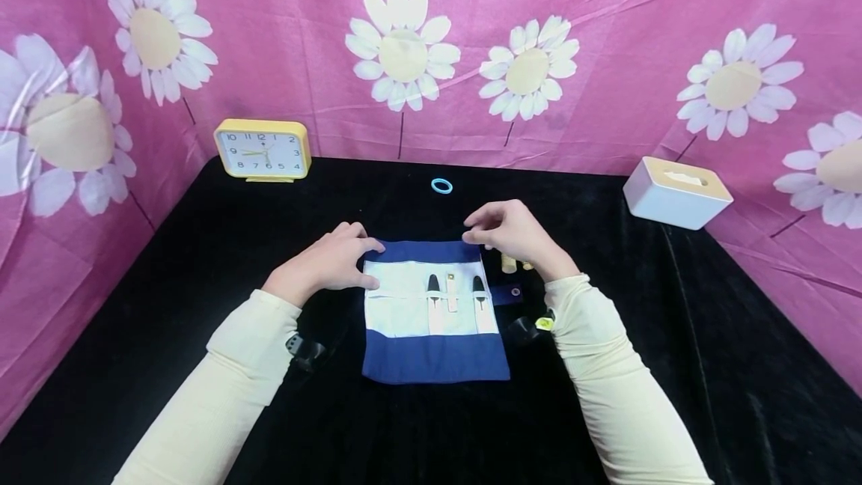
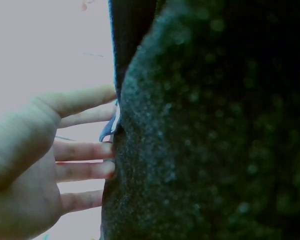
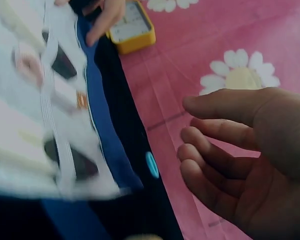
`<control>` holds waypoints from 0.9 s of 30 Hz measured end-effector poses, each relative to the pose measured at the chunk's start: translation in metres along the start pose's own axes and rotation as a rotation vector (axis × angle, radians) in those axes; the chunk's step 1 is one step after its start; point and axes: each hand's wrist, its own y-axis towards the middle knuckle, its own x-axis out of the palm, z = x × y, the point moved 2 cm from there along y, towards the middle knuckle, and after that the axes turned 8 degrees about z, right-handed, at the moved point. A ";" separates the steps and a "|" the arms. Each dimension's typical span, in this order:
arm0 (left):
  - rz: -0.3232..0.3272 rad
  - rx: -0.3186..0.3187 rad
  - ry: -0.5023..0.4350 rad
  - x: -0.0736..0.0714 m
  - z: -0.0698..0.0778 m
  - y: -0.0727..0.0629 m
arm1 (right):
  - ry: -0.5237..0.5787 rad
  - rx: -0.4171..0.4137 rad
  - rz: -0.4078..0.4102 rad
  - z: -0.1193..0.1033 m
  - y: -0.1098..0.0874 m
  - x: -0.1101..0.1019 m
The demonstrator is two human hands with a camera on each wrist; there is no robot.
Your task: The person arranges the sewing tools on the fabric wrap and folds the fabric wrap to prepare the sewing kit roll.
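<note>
A blue-and-white cloth tool roll (image 1: 434, 359) lies unfolded on the black tablecloth. Elastic loops inside it hold two dark-tipped, pale-handled tools (image 1: 434, 313) and a slim pale piece with a gold end (image 1: 452, 294). My left hand (image 1: 335, 257) rests at the upper left corner, thumb and fingers touching the cloth edge; in the left wrist view its fingers are straight, with a bit of blue fabric among them. Over the upper right corner hovers my right hand (image 1: 515, 232), fingers loosely bent, nothing between them in the right wrist view.
Beside the roll's right edge are a blue snap strap (image 1: 506, 295) and small gold-coloured cylinders (image 1: 508, 263), partly behind the right hand. Farther back lies a light-blue ring (image 1: 441, 185). A yellow clock (image 1: 263, 150) stands back left, a tissue box (image 1: 676, 193) back right.
</note>
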 end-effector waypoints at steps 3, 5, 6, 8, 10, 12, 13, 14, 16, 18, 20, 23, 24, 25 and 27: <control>0.002 0.001 0.002 0.000 0.001 0.000 | -0.023 0.001 0.053 0.011 -0.001 -0.014; 0.003 -0.001 0.001 -0.001 0.001 0.000 | -0.041 0.008 0.078 0.018 -0.003 -0.023; 0.003 -0.001 0.000 -0.001 0.002 0.000 | -0.054 0.012 0.088 0.022 -0.005 -0.027; 0.002 -0.003 -0.002 -0.002 0.002 -0.001 | -0.078 0.021 0.100 0.030 -0.007 -0.035; -0.001 -0.004 -0.005 -0.002 0.003 -0.001 | -0.093 0.033 0.103 0.037 -0.011 -0.042; -0.005 -0.003 -0.006 -0.002 0.003 -0.001 | -0.109 0.050 0.104 0.045 -0.014 -0.047; -0.006 -0.003 -0.005 -0.002 0.003 -0.001 | -0.114 0.059 0.102 0.048 -0.016 -0.049; -0.006 -0.003 -0.005 -0.002 0.002 -0.001 | -0.116 0.072 0.101 0.051 -0.018 -0.051; -0.007 -0.003 -0.005 -0.001 0.002 -0.001 | -0.122 0.095 0.096 0.057 -0.021 -0.054; -0.005 -0.003 -0.005 -0.001 0.002 -0.001 | -0.126 0.116 0.088 0.062 -0.024 -0.056; -0.002 -0.002 -0.007 0.000 0.001 -0.001 | -0.131 0.134 0.078 0.066 -0.027 -0.058; 0.001 -0.007 -0.011 0.000 0.001 -0.001 | -0.135 0.164 0.056 0.073 -0.029 -0.059; 0.001 -0.005 -0.011 0.001 0.001 -0.001 | -0.134 0.172 0.046 0.075 -0.030 -0.059; 0.001 -0.008 -0.011 0.001 0.001 -0.001 | -0.130 0.181 0.031 0.077 -0.031 -0.058; 0.002 -0.012 -0.013 0.001 0.001 0.000 | -0.118 0.211 0.005 0.081 -0.032 -0.057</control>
